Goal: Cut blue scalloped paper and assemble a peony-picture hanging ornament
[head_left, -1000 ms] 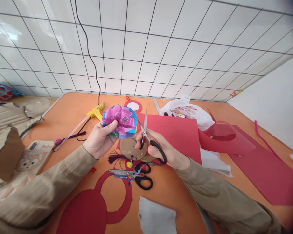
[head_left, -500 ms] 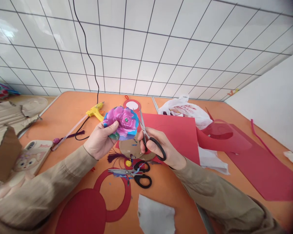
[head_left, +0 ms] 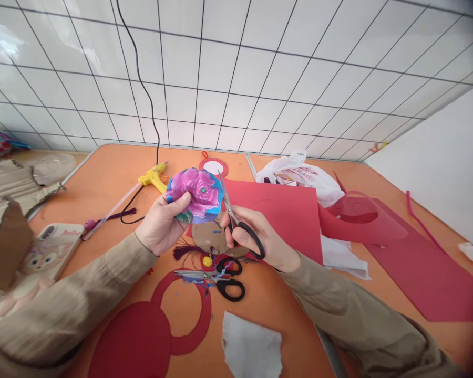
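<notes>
My left hand (head_left: 164,220) pinches a round flower cutout (head_left: 200,190), a pink rose on blue, with the thumb over its lower left. In my right hand (head_left: 258,231) is a pair of scissors (head_left: 229,208) with black handles, fingers through the loops. Its blades point up and away along the cutout's right edge; whether they touch it I cannot tell. Below the hands, brown cardboard discs (head_left: 213,234) lie on the orange table. A second pair of scissors (head_left: 232,290) rests nearer me, with blue scraps around its blades.
A yellow glue gun (head_left: 153,177) and a phone (head_left: 53,249) lie at the left. Red sheets (head_left: 276,210) and a white plastic bag (head_left: 303,176) are at the right. Nearer me are a red ring (head_left: 207,320), a red disc (head_left: 132,344) and a grey-white piece (head_left: 252,344).
The cutout has turned or tilted slightly in my left hand. The scissors in my right hand have shifted a little left, and their blades look closer together.
</notes>
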{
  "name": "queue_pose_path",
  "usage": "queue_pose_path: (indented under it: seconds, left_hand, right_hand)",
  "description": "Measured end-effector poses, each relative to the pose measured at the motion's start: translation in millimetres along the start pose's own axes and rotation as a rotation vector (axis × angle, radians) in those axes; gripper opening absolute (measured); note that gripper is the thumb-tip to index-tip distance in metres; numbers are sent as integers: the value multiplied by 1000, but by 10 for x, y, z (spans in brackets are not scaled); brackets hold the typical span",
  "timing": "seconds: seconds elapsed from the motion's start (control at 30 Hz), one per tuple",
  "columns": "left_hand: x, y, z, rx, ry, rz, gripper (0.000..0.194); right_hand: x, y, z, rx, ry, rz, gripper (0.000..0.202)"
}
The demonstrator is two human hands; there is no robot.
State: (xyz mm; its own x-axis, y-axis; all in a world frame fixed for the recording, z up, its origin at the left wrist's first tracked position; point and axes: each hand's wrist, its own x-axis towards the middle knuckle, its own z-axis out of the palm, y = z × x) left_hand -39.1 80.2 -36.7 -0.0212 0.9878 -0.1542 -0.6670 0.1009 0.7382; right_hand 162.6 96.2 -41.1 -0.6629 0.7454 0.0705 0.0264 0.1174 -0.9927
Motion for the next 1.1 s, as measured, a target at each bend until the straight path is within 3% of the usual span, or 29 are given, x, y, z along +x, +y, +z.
queue_pose_path:
  seconds: [1.1]
  left_hand:
    - [-3, -11, 32, -39, 50, 19, 11]
  right_hand:
    - [-7, 63, 48, 34, 5, 48, 49]
